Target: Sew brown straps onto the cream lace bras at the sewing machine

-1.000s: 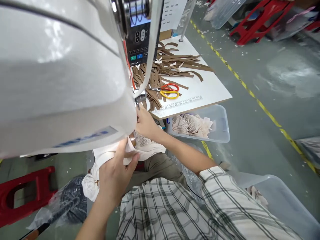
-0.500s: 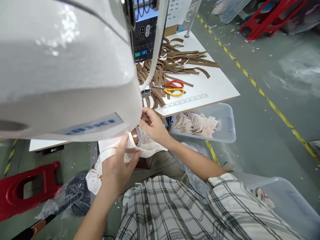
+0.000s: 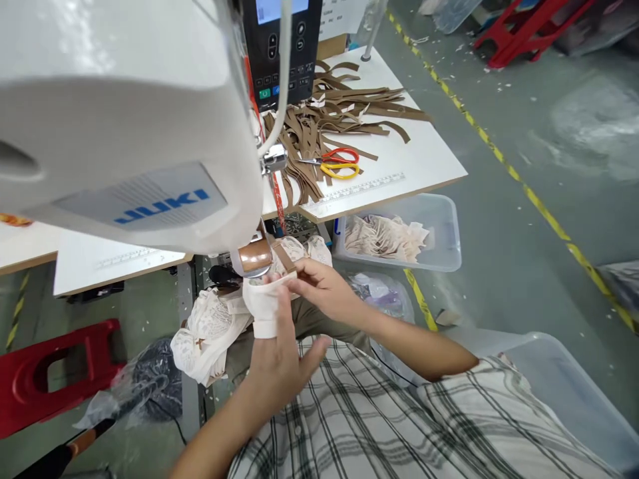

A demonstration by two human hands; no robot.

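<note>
My right hand [image 3: 324, 289] pinches the edge of a white lace garment [image 3: 262, 306] where a brown strap [image 3: 283, 256] meets it. Below the garment's near edge, my left hand [image 3: 282, 359] has its thumb spread away from its fingers, and the fingers lie against the white cloth. Both hands are just on the near side of the white sewing machine [image 3: 164, 153], by its copper-coloured round part [image 3: 254, 256]. More white lace cloth [image 3: 210, 326] hangs to the left of my left hand.
Brown straps [image 3: 344, 116], scissors [image 3: 340, 163] and a ruler [image 3: 364, 189] lie on the white table [image 3: 434, 159]. A clear bin [image 3: 452, 233] holds beige pieces. Red stools [image 3: 30, 379], more plastic bins and a bagged dark bundle [image 3: 160, 386] stand on the floor.
Both hands have come back from under the machine head toward my body, bringing the white garment. The brown strap now shows at my right fingers, and my left thumb is spread wider.
</note>
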